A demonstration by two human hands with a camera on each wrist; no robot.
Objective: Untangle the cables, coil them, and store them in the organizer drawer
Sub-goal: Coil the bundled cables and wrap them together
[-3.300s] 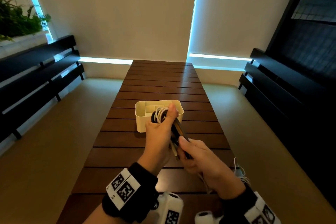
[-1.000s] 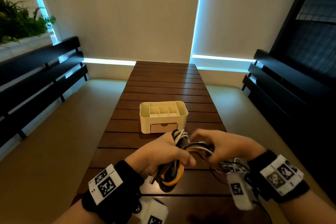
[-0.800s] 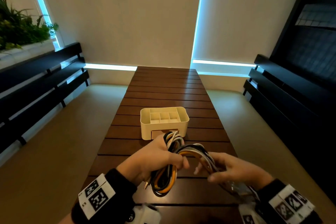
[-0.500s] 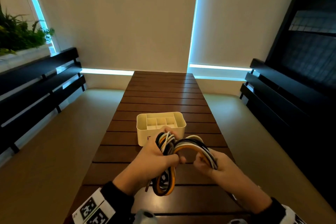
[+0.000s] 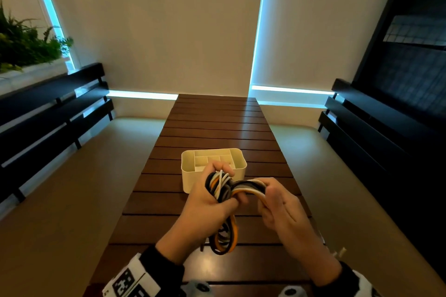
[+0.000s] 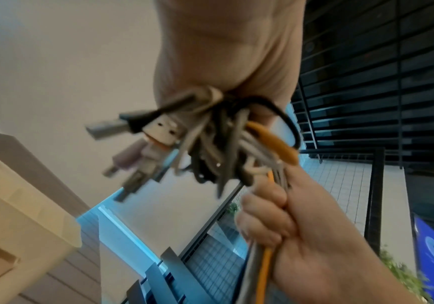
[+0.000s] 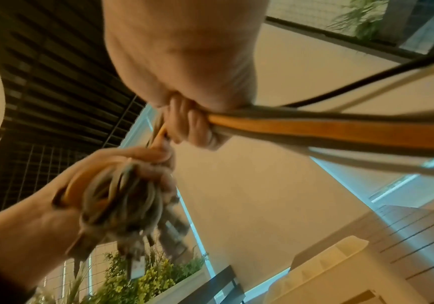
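Observation:
My left hand (image 5: 210,202) grips a coiled bundle of cables (image 5: 225,239), orange, black, grey and white, above the table. Its loops hang below my fist. My right hand (image 5: 277,204) holds the loose strands (image 5: 251,188) that run out of the bundle to the right. In the left wrist view several USB plugs (image 6: 159,133) stick out of my left hand (image 6: 223,51), and my right hand (image 6: 301,236) clasps the strands. The cream organizer (image 5: 189,177) stands just behind my hands; they hide its drawer in the head view.
The slatted brown wooden table (image 5: 217,128) runs away from me to the wall. Dark benches (image 5: 48,113) line both sides, with pale floor between. A planter with green plants (image 5: 21,48) sits at the upper left.
My left hand has kept the bundle and drifted up towards the organizer. My right hand has come in from the right, bringing the loose strands close against the coil.

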